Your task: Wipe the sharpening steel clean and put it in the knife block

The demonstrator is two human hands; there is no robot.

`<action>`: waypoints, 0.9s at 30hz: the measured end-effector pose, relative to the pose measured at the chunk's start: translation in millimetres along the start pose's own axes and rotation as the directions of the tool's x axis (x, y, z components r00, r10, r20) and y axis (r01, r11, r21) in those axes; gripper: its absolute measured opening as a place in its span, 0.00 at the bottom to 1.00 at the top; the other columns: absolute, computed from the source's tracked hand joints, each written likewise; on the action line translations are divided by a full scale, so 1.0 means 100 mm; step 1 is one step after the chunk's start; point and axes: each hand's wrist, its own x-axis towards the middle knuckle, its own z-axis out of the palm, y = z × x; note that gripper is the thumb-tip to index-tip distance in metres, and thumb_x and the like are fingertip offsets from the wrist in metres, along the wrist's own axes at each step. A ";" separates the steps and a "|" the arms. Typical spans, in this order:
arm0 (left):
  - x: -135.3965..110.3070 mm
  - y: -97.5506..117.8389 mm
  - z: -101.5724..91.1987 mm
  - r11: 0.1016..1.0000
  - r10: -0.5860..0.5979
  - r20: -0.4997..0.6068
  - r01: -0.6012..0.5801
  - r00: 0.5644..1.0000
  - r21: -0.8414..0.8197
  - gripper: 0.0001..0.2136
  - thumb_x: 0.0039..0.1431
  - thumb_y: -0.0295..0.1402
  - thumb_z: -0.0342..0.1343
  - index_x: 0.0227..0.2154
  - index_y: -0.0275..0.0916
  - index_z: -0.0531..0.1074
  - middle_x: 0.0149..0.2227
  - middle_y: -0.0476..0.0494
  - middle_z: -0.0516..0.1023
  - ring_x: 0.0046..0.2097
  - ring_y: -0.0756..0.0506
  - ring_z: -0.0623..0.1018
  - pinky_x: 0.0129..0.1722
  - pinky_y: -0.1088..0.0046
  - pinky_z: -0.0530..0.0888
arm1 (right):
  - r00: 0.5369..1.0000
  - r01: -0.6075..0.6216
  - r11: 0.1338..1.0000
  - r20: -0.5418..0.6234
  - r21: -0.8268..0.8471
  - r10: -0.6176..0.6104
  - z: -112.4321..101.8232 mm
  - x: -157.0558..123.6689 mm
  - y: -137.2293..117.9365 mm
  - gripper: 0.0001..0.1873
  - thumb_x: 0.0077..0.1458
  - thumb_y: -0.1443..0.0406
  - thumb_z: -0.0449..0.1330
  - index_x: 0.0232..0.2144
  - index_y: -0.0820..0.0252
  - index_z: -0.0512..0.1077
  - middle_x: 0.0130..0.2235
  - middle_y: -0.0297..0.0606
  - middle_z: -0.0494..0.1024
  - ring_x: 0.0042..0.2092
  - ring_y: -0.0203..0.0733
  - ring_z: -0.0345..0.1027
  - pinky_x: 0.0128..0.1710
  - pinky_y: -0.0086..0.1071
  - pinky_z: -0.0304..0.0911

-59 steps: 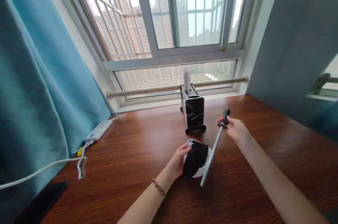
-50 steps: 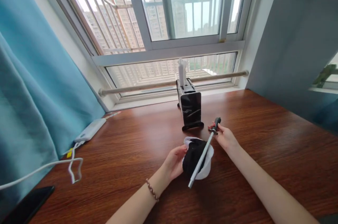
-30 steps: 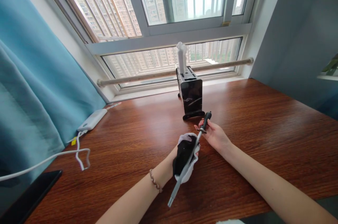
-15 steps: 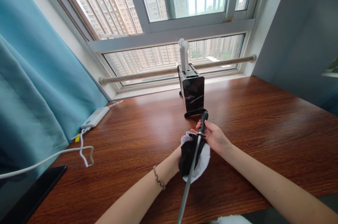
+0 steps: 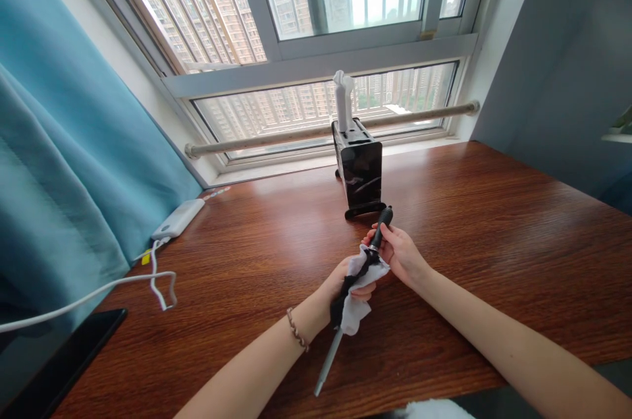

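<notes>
My right hand (image 5: 402, 253) is closed on the ribbed black handle (image 5: 382, 224) of a sharpening steel, its fingers and thumb near the handle's lower end. The steel's grey rod (image 5: 328, 366) slants down toward me over the table. A black and white cloth (image 5: 351, 297) is folded around the upper rod, just below the handle. My left hand (image 5: 345, 280) grips the cloth and the rod inside it, with fingertips showing on the right side. The cloth hides the middle of the rod; its lower end is bare.
Beyond my hands, a black knife block (image 5: 363, 175) with white handles (image 5: 343, 99) on top stands on the brown wooden table (image 5: 261, 228). To the left are a white power strip (image 5: 178, 219), a white cable (image 5: 89, 299) and a dark flat device (image 5: 69, 366). A blue curtain (image 5: 64, 142) hangs beside the window.
The cloth, spread open under the rod before, is now wrapped around it in my left hand. The rod's lower end has swung left and come into full view. My right hand stays on the handle.
</notes>
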 end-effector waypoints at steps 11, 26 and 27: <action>0.04 -0.04 0.17 0.988 0.113 -0.076 -0.104 0.991 0.115 0.15 0.46 0.42 0.55 0.30 0.37 0.60 0.12 0.56 0.59 0.11 0.56 0.56 0.12 0.80 0.48 | 0.997 0.031 0.995 -0.061 -0.097 -0.037 -0.06 0.08 -0.17 0.09 0.45 0.65 0.61 0.27 0.67 0.67 0.27 0.42 0.75 0.31 0.40 0.71 0.33 0.31 0.67; -0.04 -0.06 0.33 0.987 0.082 -0.045 -0.075 0.996 0.142 0.13 0.46 0.41 0.54 0.27 0.36 0.60 0.13 0.55 0.59 0.12 0.57 0.55 0.11 0.81 0.49 | 0.988 0.127 0.988 -0.078 -0.085 -0.134 -0.24 0.21 -0.30 0.09 0.45 0.65 0.60 0.27 0.68 0.68 0.26 0.40 0.74 0.30 0.42 0.71 0.34 0.35 0.68; -0.05 -0.06 0.35 0.985 0.085 -0.053 -0.076 0.995 0.156 0.13 0.47 0.41 0.54 0.28 0.36 0.60 0.13 0.55 0.59 0.12 0.56 0.56 0.11 0.81 0.50 | 0.986 0.137 0.987 -0.086 -0.085 -0.144 -0.26 0.22 -0.32 0.09 0.45 0.65 0.60 0.27 0.68 0.68 0.26 0.40 0.74 0.30 0.42 0.71 0.34 0.35 0.68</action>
